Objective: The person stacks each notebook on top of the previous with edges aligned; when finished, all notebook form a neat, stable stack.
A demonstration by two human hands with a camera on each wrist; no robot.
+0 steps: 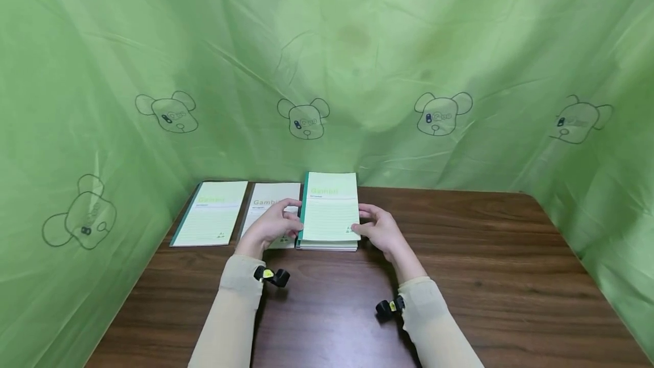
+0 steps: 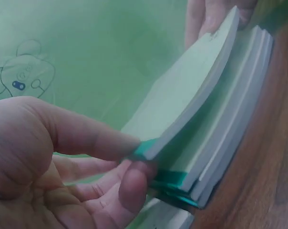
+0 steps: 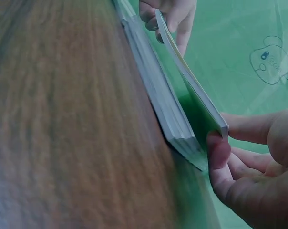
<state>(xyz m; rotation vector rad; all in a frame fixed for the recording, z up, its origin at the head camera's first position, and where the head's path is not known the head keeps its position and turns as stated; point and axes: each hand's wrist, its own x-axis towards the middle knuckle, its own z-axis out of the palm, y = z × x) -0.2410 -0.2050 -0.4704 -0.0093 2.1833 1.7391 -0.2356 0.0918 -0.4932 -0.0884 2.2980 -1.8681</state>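
My left hand [image 1: 272, 224] pinches the green-spined left edge of a pale green notebook [image 1: 331, 209], the top one of a stack. Opposite it, my right hand [image 1: 379, 230] grips the same notebook near its lower right corner between thumb and fingers. In both wrist views this notebook [image 2: 182, 95] is raised and tilted off the stack [image 3: 156, 86], leaving a gap along the near edge. Several more notebooks lie piled under it. Left of the pile, a greyish notebook [image 1: 276, 190] lies flat, partly hidden behind my left hand.
Another pale green notebook [image 1: 209, 214] lies flat at the far left of the brown wooden table [image 1: 460, 277]. A green curtain [image 1: 368, 61] with mouse-head drawings hangs behind the table and at both sides. Black wrist devices [image 1: 272, 276] sit on both sleeves.
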